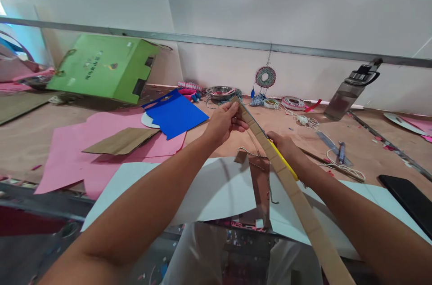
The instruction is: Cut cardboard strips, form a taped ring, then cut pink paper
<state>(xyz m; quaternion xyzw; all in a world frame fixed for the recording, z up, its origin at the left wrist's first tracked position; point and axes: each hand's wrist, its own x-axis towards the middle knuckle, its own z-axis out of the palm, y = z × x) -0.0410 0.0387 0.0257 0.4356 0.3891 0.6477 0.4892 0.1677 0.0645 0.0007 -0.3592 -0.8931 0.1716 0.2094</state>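
Observation:
A long, narrow cardboard strip (292,186) runs from the middle of the table toward me at a slant, with crease lines across it. My left hand (224,125) pinches the strip near its far end. My right hand (285,148) is closed around a slim yellow utility knife (281,159), which lies along the strip's right edge. A thin grey edge shows ahead of the right fingers, beside the cardboard. Below the hands lie white paper sheets (216,195), a small brown cardboard piece (240,156) and a twisted cord (256,155).
Pink sheets (67,150), a folded cardboard piece (123,141) and a blue sheet (178,116) lie left. Behind stand a green box (101,69), a metal bowl (220,92) and a hanging dreamcatcher (265,77). Right are a water bottle (344,98), a marker (342,153) and a black phone (407,202).

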